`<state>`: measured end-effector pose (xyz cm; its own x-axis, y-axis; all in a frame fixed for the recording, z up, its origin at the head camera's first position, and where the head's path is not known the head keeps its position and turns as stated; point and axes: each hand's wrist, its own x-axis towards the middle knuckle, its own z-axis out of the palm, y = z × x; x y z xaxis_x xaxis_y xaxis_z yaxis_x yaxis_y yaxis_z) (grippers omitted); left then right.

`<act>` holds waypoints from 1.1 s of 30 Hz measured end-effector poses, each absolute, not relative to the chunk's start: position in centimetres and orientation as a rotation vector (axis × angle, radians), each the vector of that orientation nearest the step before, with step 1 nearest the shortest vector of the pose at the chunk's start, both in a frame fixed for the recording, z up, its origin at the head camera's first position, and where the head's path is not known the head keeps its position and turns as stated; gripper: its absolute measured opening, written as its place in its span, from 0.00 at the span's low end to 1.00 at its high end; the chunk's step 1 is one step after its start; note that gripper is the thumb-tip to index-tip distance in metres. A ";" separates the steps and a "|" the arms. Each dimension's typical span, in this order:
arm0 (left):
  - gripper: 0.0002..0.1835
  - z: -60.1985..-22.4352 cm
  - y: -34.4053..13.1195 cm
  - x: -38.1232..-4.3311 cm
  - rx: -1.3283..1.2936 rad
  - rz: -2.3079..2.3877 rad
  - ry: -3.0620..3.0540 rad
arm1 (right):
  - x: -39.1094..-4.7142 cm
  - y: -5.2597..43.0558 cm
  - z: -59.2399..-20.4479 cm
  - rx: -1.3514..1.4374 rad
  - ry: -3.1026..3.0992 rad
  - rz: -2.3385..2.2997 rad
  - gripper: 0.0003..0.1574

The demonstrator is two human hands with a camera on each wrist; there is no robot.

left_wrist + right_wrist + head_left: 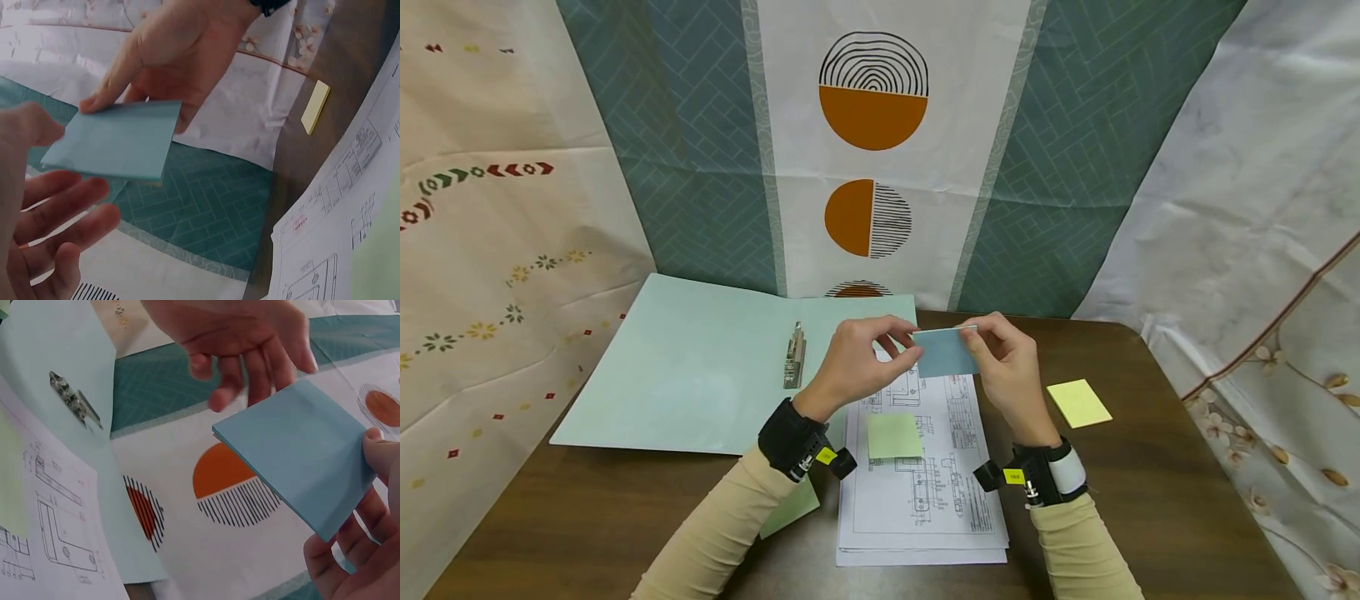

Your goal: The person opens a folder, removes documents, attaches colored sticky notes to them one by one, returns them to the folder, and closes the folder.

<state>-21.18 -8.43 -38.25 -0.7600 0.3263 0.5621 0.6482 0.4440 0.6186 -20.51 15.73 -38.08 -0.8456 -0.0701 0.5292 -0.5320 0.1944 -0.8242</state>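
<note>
My right hand (1011,375) pinches a blue sticky note pad (946,353) by its right edge, thumb on top and fingers beneath. The pad is held in the air above the far end of a stack of printed technical drawings (925,521). Beside the pad's left edge, my left hand (857,360) has its fingers loosely spread, with the thumb and fingertips right at the edge. In the right wrist view the pad (300,456) shows as a thin square block, with the left hand (250,344) just beyond its corner. A pale green sticky note (895,436) lies on the top drawing.
An opened light-green file folder (685,375) with a metal clip (794,357) spreads across the left of the brown table (1150,517). A yellow sticky note pad (1079,403) lies at the right. Another green piece (793,508) is partly hidden under the left forearm. Patterned cloths hang behind.
</note>
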 end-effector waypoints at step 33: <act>0.03 -38.6 -9.4 -21.4 -1.100 -0.804 -2.465 | -19.8 15.3 -38.1 0.820 -2.427 1.227 0.10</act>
<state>-21.44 -9.44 -38.62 -0.6507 0.5747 0.4963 0.7568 0.5442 0.3621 -19.79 15.32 -38.13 -0.7918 -0.3542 0.4975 -0.6106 0.4718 -0.6360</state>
